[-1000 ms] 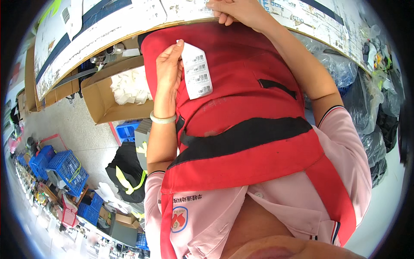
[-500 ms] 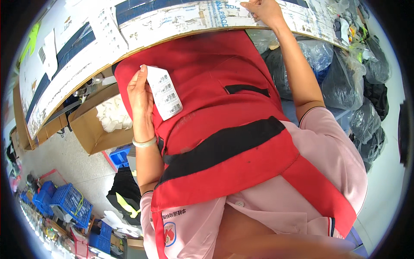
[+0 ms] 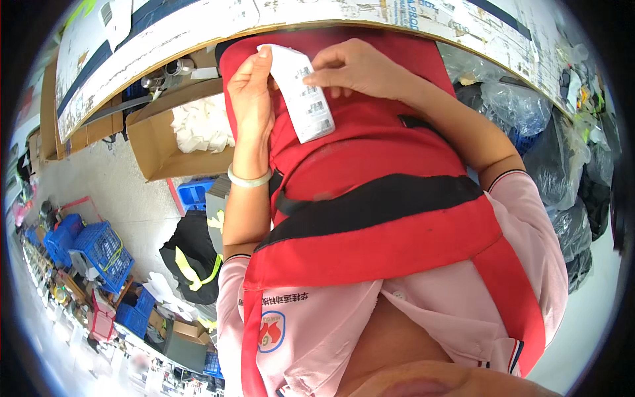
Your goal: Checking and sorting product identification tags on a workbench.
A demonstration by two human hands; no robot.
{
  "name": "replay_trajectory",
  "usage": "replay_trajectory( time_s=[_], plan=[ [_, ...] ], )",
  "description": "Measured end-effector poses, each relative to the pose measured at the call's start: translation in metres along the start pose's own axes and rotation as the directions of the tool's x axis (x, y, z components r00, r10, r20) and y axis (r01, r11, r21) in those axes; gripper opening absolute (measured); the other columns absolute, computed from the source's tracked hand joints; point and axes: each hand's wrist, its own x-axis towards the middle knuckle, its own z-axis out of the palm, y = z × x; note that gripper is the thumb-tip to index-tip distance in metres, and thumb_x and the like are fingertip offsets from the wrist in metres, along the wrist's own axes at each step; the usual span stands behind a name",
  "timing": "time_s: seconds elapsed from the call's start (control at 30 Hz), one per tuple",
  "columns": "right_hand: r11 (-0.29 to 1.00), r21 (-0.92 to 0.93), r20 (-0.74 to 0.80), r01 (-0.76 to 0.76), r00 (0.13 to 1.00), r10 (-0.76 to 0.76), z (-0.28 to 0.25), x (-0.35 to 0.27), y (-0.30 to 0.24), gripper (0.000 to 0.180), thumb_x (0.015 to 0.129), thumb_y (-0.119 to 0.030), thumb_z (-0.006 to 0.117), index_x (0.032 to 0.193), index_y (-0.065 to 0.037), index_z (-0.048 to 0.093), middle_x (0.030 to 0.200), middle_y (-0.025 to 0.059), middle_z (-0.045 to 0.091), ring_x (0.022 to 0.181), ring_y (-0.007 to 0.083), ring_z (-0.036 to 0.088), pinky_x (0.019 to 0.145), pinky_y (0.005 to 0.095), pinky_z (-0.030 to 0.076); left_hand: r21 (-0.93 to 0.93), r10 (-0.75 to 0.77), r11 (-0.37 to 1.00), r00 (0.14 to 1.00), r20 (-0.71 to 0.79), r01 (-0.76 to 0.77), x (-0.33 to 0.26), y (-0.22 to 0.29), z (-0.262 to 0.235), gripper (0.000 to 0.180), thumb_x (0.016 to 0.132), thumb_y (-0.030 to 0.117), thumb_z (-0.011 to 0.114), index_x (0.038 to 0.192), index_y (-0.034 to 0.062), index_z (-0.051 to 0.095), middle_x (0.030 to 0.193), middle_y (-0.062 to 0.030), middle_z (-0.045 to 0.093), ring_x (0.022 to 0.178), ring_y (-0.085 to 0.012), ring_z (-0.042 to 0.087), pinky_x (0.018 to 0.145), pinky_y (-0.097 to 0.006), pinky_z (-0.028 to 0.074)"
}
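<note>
Nearest the camera is a pink short-sleeved polo shirt (image 3: 311, 331) under a red fabric apron (image 3: 370, 251) with a wide black waistband (image 3: 390, 198). Past the waistband, a white paper strip of barcode labels (image 3: 309, 109) with a slanted top is held above the apron, tilted, its lower end pointing back toward the wearer; whether it touches the cloth cannot be told. The left hand (image 3: 253, 92), below which a pale round bangle (image 3: 249, 180) circles the wrist, pinches the strip by its top left corner, thumb over the front. The right hand (image 3: 360, 69) has its thumb and forefinger at the strip's right edge, curled; whether they grasp a label or merely touch the paper cannot be made out. Held by one corner, the strip could swing, bend or tear if the right hand pulled hard, and a label picked up crookedly could crease or cling to a fingertip. If the left pinch loosened, the strip could slide down the apron. Beyond lie the scuffed white bench top (image 3: 344, 12), an open brown cardboard box (image 3: 159, 155) holding crumpled white scraps (image 3: 202, 126), clear and dark plastic bags (image 3: 555, 162) at right, and blue plastic crates (image 3: 106, 255) farther off at left.
</note>
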Motion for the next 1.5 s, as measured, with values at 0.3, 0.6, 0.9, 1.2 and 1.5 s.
replay_trajectory(
  time_s=[0.3, 0.6, 0.9, 1.2, 1.5],
  plan=[
    [0.992, 0.081, 0.039, 0.094, 0.995, -0.097, 0.012, 0.007, 0.003, 0.026, 0.088, -0.026, 0.065, 0.086, 0.0, 0.065, 0.066, 0.0026, 0.061, 0.056, 0.0079, 0.056, 0.052, 0.0219, 0.046, 0.245, 0.044, 0.964, 0.967, 0.249, -0.106, -0.009, 0.032, 0.004, 0.027, 0.09, 0.007, 0.062, 0.116, -0.0016, 0.062, 0.096, -0.0046, 0.067, 0.083, -0.0063, 0.058, 0.076, -0.02, 0.046],
    [0.951, 0.06, -0.144, 0.302, 0.946, -0.291, 0.005, 0.013, 0.008, 0.013, 0.091, -0.015, 0.062, 0.089, -0.002, 0.064, 0.081, -0.0014, 0.06, 0.071, 0.0051, 0.054, 0.063, 0.02, 0.044, 0.476, -0.218, 0.877, 0.938, 0.271, 0.066, -0.005, 0.023, -0.004, 0.023, 0.08, 0.005, 0.073, 0.102, -0.0013, 0.068, 0.074, -0.003, 0.066, 0.058, -0.0046, 0.055, 0.052, -0.017, 0.043],
    [0.94, -0.247, -0.198, 0.237, 0.937, -0.288, -0.013, 0.019, 0.003, 0.015, 0.091, -0.015, 0.06, 0.092, -0.002, 0.065, 0.077, 0.0002, 0.061, 0.069, 0.0071, 0.054, 0.063, 0.0219, 0.044, 0.352, -0.261, 0.924, 0.917, 0.302, 0.147, 0.008, -0.005, -0.015, 0.046, 0.096, 0.038, 0.051, 0.102, -0.0053, 0.067, 0.076, -0.008, 0.066, 0.062, -0.0114, 0.059, 0.059, -0.022, 0.048],
    [0.999, -0.018, -0.336, 0.041, 0.941, -0.045, -0.057, 0.049, -0.005, 0.021, 0.089, -0.014, 0.062, 0.087, 0.006, 0.064, 0.068, 0.0088, 0.064, 0.055, 0.0118, 0.06, 0.048, 0.0226, 0.048, 0.333, -0.329, 0.912, 0.912, 0.244, 0.24, 0.017, -0.015, -0.021, 0.057, 0.098, 0.045, 0.042, 0.106, -0.0076, 0.064, 0.094, -0.0151, 0.068, 0.081, -0.0177, 0.067, 0.076, -0.028, 0.055],
    [0.988, 0.061, -0.283, 0.145, 0.951, -0.122, -0.055, 0.057, -0.005, 0.022, 0.088, -0.015, 0.064, 0.085, 0.006, 0.064, 0.064, 0.0076, 0.061, 0.052, 0.0117, 0.058, 0.046, 0.0225, 0.047, 0.279, -0.293, 0.932, 0.934, 0.205, 0.231, 0.016, -0.015, -0.018, 0.051, 0.096, 0.043, 0.049, 0.101, -0.0046, 0.068, 0.084, -0.0116, 0.068, 0.067, -0.0141, 0.063, 0.06, -0.024, 0.053]
  ],
)
